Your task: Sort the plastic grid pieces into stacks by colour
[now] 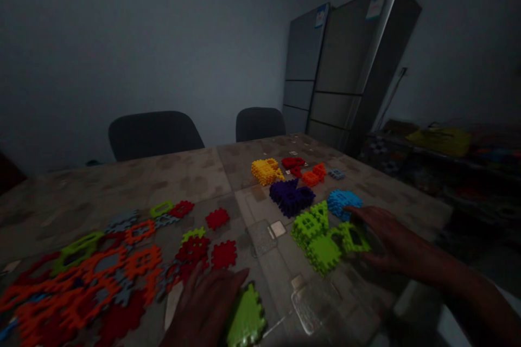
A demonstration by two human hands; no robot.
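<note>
My left hand [207, 306] sits low at the front of the table, fingers curled around a flat green toothed piece [245, 319]. My right hand [385, 236] reaches in from the right, fingers pressed on a green frame piece [353, 238] at the edge of a lime-green built cluster [319, 236]. A blue block [343, 203] lies just beyond my right fingertips. A purple block [291, 197] stands behind the green cluster.
Loose flat pieces in orange, red, grey and green [93, 276] cover the table's left front. Yellow [266, 171], red [293, 164] and orange [314, 175] built blocks stand farther back. Two dark chairs [154, 133] face the table's far edge. A tall fridge [350, 65] stands back right.
</note>
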